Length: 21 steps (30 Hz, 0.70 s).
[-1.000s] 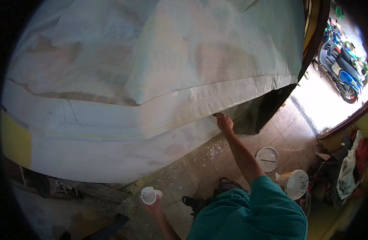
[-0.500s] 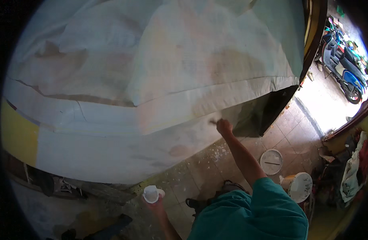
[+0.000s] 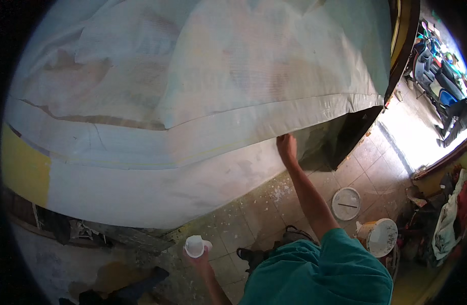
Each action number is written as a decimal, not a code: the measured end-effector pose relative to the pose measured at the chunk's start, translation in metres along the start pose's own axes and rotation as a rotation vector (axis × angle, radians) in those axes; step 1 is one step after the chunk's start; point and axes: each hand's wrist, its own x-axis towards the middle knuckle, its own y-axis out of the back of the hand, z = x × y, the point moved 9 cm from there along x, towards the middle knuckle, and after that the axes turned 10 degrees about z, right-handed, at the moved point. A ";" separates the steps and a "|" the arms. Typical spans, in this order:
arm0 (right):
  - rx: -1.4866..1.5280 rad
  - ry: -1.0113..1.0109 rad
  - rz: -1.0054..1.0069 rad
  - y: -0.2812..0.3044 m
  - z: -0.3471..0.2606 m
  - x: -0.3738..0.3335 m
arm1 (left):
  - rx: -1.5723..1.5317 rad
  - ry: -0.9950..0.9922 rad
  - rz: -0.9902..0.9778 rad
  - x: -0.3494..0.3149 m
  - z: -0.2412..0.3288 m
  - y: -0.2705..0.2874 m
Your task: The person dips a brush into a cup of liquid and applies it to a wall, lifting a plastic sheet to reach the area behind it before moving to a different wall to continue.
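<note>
My left hand (image 3: 199,258) is closed round a white cup (image 3: 195,246), held upright with its open top showing pale contents. My right arm reaches forward to the lower hem of a large pale sheet (image 3: 233,76). There my right hand (image 3: 287,146) is closed, its knuckles against the white wall surface (image 3: 213,178) just under the hem. What its fingers hold is hidden behind the hand and the hem.
A round white lid (image 3: 345,204) and a white bucket (image 3: 381,238) stand on the tiled floor (image 3: 363,155) to my right. Cloths (image 3: 449,221) are piled farther right. Beyond the doorway are a motorbike (image 3: 436,76) and another person's legs (image 3: 456,122).
My right hand has moved up to the sheet's hem; the small blurred thing seen jutting from it before is now hidden. The left hand keeps the cup. Another person's legs have appeared outside.
</note>
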 end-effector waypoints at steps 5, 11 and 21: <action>-0.166 -0.053 -0.391 -0.053 0.057 -0.053 | 0.036 -0.026 0.007 0.003 0.008 -0.008; -0.104 -0.045 -0.185 -0.022 0.005 0.000 | 0.082 -0.098 0.016 -0.011 0.037 -0.008; 0.361 -0.293 0.516 0.011 0.007 -0.020 | 0.200 -0.095 0.062 0.015 -0.005 0.036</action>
